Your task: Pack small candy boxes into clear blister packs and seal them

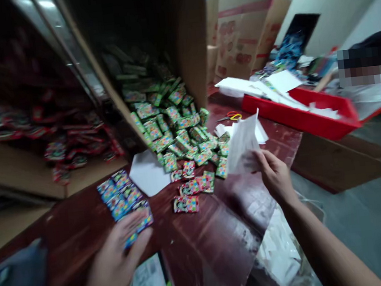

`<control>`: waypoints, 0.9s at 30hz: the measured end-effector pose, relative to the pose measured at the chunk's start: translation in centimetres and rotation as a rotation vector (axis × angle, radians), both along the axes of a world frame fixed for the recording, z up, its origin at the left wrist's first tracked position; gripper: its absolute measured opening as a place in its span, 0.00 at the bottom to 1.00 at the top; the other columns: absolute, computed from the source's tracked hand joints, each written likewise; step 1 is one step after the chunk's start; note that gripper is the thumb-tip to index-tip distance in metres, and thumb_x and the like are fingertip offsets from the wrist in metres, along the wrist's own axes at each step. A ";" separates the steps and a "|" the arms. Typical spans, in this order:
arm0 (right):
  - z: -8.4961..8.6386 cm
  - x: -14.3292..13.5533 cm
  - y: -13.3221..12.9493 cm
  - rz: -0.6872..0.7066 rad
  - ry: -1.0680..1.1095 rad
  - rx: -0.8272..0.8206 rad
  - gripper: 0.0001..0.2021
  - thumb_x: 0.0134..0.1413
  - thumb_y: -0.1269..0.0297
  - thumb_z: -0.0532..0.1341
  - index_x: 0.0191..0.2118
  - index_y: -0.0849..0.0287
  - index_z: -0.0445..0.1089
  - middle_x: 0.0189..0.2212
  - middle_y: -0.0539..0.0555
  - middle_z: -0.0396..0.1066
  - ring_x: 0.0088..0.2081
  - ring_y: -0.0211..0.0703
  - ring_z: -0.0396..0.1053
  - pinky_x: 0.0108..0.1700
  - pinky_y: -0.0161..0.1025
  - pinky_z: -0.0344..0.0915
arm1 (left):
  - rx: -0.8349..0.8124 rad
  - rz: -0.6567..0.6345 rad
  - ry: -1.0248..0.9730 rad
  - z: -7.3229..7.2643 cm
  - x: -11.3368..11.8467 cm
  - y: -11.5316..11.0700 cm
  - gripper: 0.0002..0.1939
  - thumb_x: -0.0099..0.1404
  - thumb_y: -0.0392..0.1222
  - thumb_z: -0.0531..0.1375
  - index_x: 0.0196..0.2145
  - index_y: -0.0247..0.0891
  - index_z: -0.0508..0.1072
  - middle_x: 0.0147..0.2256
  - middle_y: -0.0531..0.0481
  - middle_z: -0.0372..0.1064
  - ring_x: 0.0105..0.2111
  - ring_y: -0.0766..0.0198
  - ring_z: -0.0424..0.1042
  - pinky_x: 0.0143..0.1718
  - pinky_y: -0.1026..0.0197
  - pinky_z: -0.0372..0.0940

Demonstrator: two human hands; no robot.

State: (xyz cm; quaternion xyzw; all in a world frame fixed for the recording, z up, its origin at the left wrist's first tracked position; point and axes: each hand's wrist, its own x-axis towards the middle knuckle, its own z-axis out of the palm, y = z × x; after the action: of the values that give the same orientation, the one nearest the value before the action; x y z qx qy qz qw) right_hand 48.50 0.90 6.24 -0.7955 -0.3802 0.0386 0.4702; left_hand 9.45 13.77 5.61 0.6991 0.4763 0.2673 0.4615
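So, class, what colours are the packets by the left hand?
The packets by the left hand are mainly blue and purple, seen in the head view.

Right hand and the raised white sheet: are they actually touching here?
Touching. The head view shows the right hand holding the white sheet up by its near edge, thumb pressed against it.

Place: packing workshop, I judge | my dark red desk (186, 240): green packets (183, 121) heaped out of a carton (195, 48), red tray (292, 118) of paper at its far right | toward its back: tall printed cartons (240, 34) | beyond its right edge: another person (373, 98)
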 end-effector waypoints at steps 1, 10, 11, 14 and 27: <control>-0.4 -2.7 -1.0 0.103 0.152 0.060 0.21 0.69 0.45 0.51 0.51 0.53 0.73 0.39 0.52 0.76 0.37 0.46 0.72 0.38 0.38 0.69 | -0.113 -0.038 -0.130 0.8 2.1 -0.7 0.36 0.60 0.62 0.65 0.59 0.41 0.66 0.60 0.37 0.69 0.59 0.46 0.71 0.60 0.42 0.67; -2.4 -13.4 -5.3 0.415 0.796 -0.016 0.17 0.61 0.47 0.63 0.48 0.54 0.75 0.37 0.53 0.76 0.37 0.44 0.72 0.34 0.37 0.70 | -0.586 -0.075 -0.492 0.2 8.6 -4.0 0.24 0.54 0.49 0.73 0.45 0.33 0.76 0.41 0.42 0.80 0.39 0.55 0.78 0.41 0.57 0.72; -2.1 -13.0 -4.9 0.411 0.769 -0.017 0.19 0.59 0.47 0.65 0.49 0.54 0.74 0.38 0.54 0.76 0.37 0.44 0.72 0.33 0.36 0.71 | -0.558 -0.090 -0.446 0.0 8.1 -4.3 0.23 0.55 0.49 0.72 0.43 0.33 0.76 0.39 0.44 0.80 0.37 0.57 0.78 0.39 0.59 0.71; -1.4 -11.8 -3.2 0.418 0.733 -0.018 0.20 0.57 0.45 0.66 0.47 0.55 0.74 0.31 0.51 0.72 0.28 0.39 0.68 0.24 0.34 0.67 | -0.523 -0.161 -0.342 -0.6 6.5 -4.9 0.21 0.61 0.56 0.67 0.40 0.34 0.77 0.35 0.46 0.80 0.32 0.59 0.76 0.33 0.61 0.69; -3.3 -13.5 -1.3 0.451 0.640 -0.017 0.19 0.57 0.48 0.66 0.46 0.57 0.72 0.36 0.53 0.74 0.28 0.38 0.67 0.24 0.33 0.65 | -0.564 -0.085 -0.289 -1.8 4.4 -5.9 0.22 0.64 0.58 0.62 0.33 0.33 0.78 0.29 0.48 0.77 0.26 0.60 0.73 0.28 0.62 0.64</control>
State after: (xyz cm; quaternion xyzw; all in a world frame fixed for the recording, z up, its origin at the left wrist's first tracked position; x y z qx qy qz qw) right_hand 34.96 -0.40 2.91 -0.6435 -0.3793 0.3903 0.5382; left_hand 13.86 7.89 3.77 0.5177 0.4313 0.2018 0.7108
